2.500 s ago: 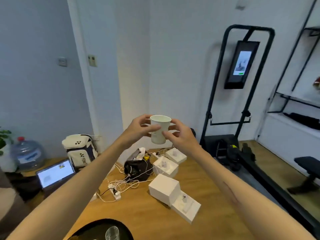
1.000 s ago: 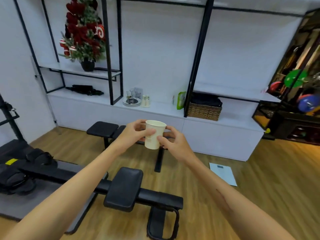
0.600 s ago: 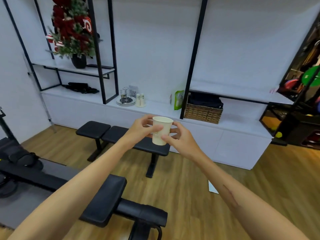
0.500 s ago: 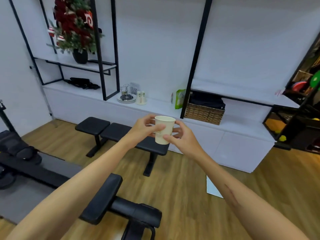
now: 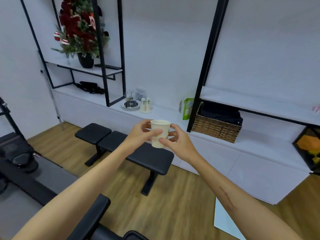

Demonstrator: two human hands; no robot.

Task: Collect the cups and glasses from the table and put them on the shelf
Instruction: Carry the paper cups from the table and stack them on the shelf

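Nearest, a black padded seat (image 5: 90,220) juts in at the bottom edge, over the wood floor (image 5: 169,201); above it both bare forearms reach forward, and the left hand (image 5: 138,134) and right hand (image 5: 176,139) hold a paper cup (image 5: 160,133) upright between them, thumbs and fingers curled round its sides; past them stands a black bench (image 5: 131,149); farther back runs the long white shelf (image 5: 251,149), carrying a small round rack (image 5: 130,103), two white bottles (image 5: 145,105), a green packet (image 5: 187,109) and a wicker basket (image 5: 216,129); high on the left sits a decorated potted tree (image 5: 79,32).
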